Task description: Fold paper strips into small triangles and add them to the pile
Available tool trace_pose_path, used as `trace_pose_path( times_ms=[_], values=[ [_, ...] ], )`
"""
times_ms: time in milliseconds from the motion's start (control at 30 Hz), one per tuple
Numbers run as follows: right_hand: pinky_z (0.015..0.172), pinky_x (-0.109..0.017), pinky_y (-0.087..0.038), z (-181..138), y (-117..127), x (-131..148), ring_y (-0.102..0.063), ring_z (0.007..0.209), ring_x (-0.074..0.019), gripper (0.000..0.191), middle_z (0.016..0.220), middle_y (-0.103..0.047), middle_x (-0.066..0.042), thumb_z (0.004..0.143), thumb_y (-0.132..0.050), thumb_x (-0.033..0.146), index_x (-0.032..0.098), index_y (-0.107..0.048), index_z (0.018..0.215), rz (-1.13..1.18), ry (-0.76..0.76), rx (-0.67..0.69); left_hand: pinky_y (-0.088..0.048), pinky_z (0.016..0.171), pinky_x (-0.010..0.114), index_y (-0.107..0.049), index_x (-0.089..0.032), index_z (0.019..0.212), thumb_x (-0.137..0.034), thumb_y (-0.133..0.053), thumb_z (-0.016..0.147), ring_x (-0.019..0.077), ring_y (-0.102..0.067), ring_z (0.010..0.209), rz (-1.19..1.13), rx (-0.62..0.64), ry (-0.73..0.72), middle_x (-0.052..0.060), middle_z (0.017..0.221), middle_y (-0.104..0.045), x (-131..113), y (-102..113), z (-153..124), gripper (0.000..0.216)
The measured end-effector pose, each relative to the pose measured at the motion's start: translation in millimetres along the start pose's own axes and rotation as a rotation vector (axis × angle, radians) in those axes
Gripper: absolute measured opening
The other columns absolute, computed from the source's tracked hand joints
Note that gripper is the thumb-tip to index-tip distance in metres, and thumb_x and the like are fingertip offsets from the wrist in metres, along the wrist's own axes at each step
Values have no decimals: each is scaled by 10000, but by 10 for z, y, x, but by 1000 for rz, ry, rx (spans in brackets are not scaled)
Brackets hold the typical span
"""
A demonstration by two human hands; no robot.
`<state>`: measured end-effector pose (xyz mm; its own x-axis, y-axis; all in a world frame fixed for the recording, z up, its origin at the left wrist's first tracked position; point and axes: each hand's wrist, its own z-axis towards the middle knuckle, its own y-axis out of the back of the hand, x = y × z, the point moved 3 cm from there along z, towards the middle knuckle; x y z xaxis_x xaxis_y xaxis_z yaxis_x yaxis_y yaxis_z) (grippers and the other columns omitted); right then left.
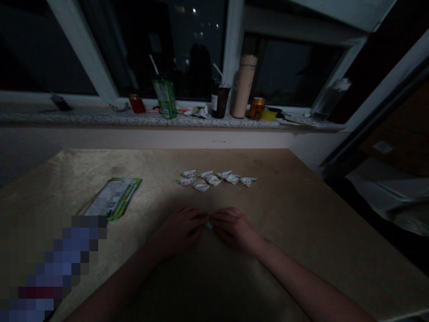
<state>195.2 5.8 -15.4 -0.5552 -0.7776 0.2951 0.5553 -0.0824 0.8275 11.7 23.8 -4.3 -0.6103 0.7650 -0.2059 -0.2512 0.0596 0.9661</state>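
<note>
My left hand [181,229] and my right hand [237,230] meet low over the table, fingers bent and fingertips close together. Between them they pinch a small whitish paper piece [208,224], mostly covered by the fingers. Just beyond the hands lie several small folded paper pieces [213,180] with white and green print, pointed at the ends and set in loose rows. To the left is a stack of green and white printed sheets [115,197], its near end partly covered by a pixelated patch. The light is dim, and shadow falls around both hands.
The brown table [301,214] reaches to the wall under a window. On the stone sill [117,117] stand a red jar [136,103], a green cup [165,97], a dark cup [220,100], a pale flask [244,87], an orange can [256,108] and a clear bottle [330,100].
</note>
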Motion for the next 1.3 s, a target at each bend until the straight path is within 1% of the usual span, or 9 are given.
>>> trace_pose_path(
  times_ms=[300, 467, 567, 667, 833, 967, 1033, 1133, 1300],
  values=[
    [901, -360, -420, -24, -24, 34, -549, 1038, -198, 231, 1091, -654, -77, 881, -540, 200, 201, -628, 1095, -58, 11, 42, -369, 936, 395, -559, -237, 1220, -233, -434, 908, 224, -515, 1088, 105, 26, -22, 44, 1220, -586, -120, 21, -21, 336],
    [933, -380, -396, -18, -10, 41, -536, 1061, -208, 210, 1113, -640, -78, 880, -546, 229, 200, -638, 1066, -58, 12, 62, -367, 964, 421, -553, -201, 1227, -334, -478, 903, 249, -508, 1122, 52, -75, 260, 77, 1253, -574, -256, -45, -28, 359],
    [953, -386, -389, -15, 10, 40, -528, 1082, -213, 202, 1120, -634, -83, 876, -554, 249, 201, -645, 1050, -62, 6, 71, -343, 992, 464, -475, -183, 1315, -441, -487, 893, 290, -434, 1220, 62, -131, 418, 112, 1358, -488, -190, -139, -22, 494],
    [970, -393, -385, -17, 18, 35, -519, 1116, -213, 214, 1155, -626, -80, 878, -549, 249, 212, -640, 1069, -46, 8, 80, -273, 1024, 531, -432, -164, 1353, -481, -467, 892, 331, -344, 1298, 132, -145, 492, 151, 1422, -405, -81, -200, -12, 560],
    [1099, -408, -264, -26, -5, 36, -465, 1223, -190, 294, 1248, -597, -58, 904, -490, 211, 194, -580, 1183, -7, 26, 121, -233, 1047, 557, -398, -143, 1380, -462, -449, 901, 341, -291, 1338, 217, -111, 426, 171, 1446, -363, -101, -178, -19, 578],
    [1146, -453, -142, -32, -8, 16, -446, 1260, -180, 318, 1257, -599, -43, 912, -477, 204, 214, -558, 1220, 38, 6, 140, -349, 1027, 427, -502, -88, 1292, -307, -365, 930, 266, -487, 1213, 247, -74, 244, 159, 1351, -497, -427, -151, -88, 444],
    [1145, -490, -99, -33, -7, -3, -450, 1261, -186, 320, 1243, -611, -31, 916, -479, 210, 241, -558, 1224, 66, -5, 139, -407, 983, 401, -530, -74, 1260, -309, -388, 902, 265, -540, 1160, 263, -54, 193, 170, 1301, -544, -600, -174, -143, 451],
    [1135, -527, -81, -32, -13, -44, -477, 1236, -192, 319, 1206, -636, -16, 910, -495, 216, 273, -568, 1215, 80, -28, 119, -419, 980, 401, -521, -72, 1269, -371, -429, 865, 282, -526, 1181, 299, -75, 187, 179, 1318, -524, -739, -226, -213, 511],
    [1130, -536, -82, -30, -21, -84, -508, 1192, -187, 291, 1155, -665, 8, 889, -535, 222, 293, -601, 1164, 73, -30, 81, -413, 978, 465, -528, -61, 1273, -387, -471, 850, 352, -515, 1180, 342, 17, 272, 213, 1316, -513, -714, -328, -254, 537]
  ],
)
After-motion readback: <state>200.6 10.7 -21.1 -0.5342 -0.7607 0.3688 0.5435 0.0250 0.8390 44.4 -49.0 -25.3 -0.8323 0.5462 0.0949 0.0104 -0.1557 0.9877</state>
